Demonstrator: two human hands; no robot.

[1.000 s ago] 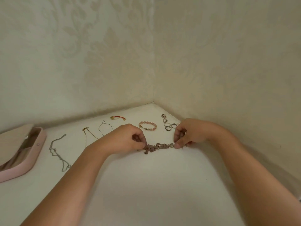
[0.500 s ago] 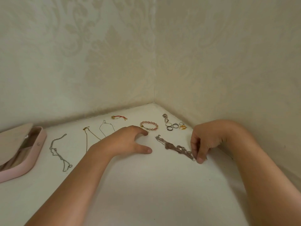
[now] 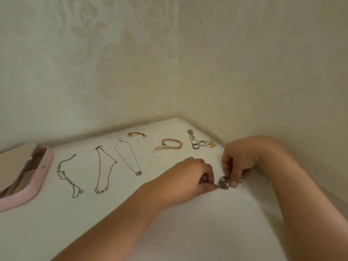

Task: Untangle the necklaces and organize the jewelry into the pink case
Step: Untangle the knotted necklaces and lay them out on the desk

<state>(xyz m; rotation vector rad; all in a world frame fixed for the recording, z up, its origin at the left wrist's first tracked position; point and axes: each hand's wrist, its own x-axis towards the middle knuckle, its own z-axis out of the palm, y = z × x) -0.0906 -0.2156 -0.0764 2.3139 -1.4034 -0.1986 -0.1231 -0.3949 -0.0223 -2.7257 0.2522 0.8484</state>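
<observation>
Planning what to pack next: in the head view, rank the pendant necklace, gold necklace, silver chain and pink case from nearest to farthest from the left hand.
From the left hand, which pinches the dark chain:
1. Pendant necklace, just to its left.
2. Gold necklace, further left.
3. Silver chain, left again.
4. Pink case, at the far left edge.
</observation>
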